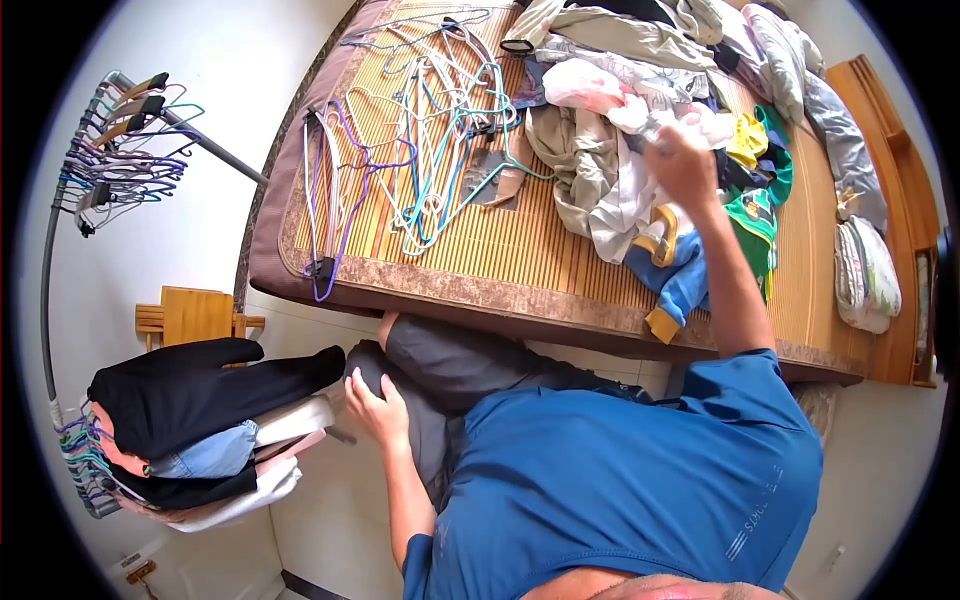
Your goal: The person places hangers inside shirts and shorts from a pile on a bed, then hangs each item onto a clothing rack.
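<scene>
My right hand (682,160) is over a heap of clothes on the bed, its fingers bent together at pale fabric; blur hides what they hold. Under and beside it lie a white and pink cloth (580,86), a beige garment (575,165), a yellow cloth (747,140), a green garment (750,222) and a blue garment with yellow cuffs (680,275). My left hand (378,408) rests on my knee in grey trousers, fingers apart, holding nothing.
Loose hangers (425,150) lie tangled on the bed mat (480,260), left of the clothes. A rack (48,270) at the far left carries hangers and hung clothes (190,400). A small wooden stool (195,315) stands behind them. Folded bedding (865,275) is at the right.
</scene>
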